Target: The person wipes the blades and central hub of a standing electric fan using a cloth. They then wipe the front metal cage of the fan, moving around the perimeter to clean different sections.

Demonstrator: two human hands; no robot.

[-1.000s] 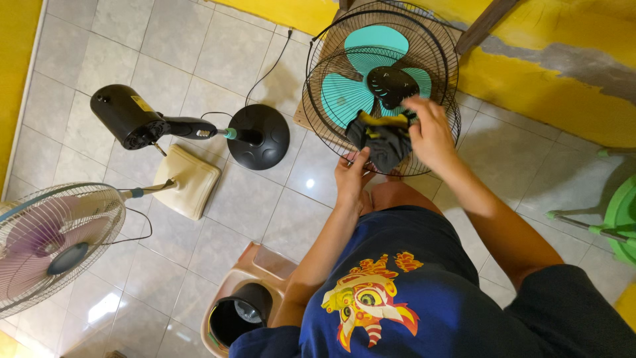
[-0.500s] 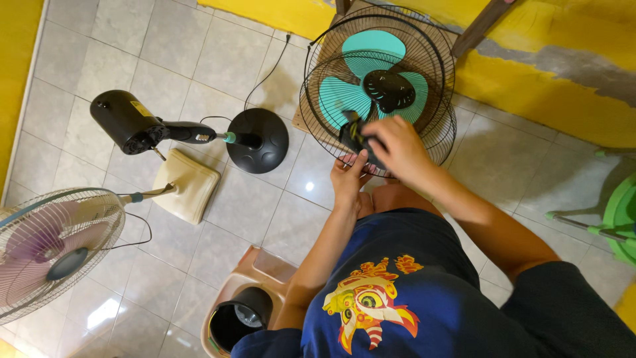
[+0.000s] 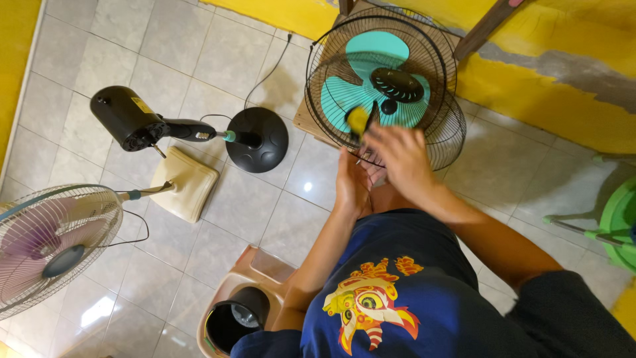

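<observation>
Just beyond both hands stands the teal-bladed fan (image 3: 381, 83), the largest thing in reach; its black wire cage (image 3: 444, 126) is around the blades and the dark hub cap (image 3: 396, 84) sits at their centre. The right hand (image 3: 401, 156) hangs over the cage's lower rim, blurred, fingers curled around what looks like a yellow-handled tool (image 3: 358, 120), though the grip itself is too smeared to be sure of. The left hand (image 3: 351, 185) sits just below it, against the cage's bottom edge; whether it grasps the wire I cannot tell. Judging by this, the fan is mostly assembled or not yet stripped. Well to the left of the hands lie a black fan motor on its round base (image 3: 255, 139) and a pale-bladed fan (image 3: 50, 242).
</observation>
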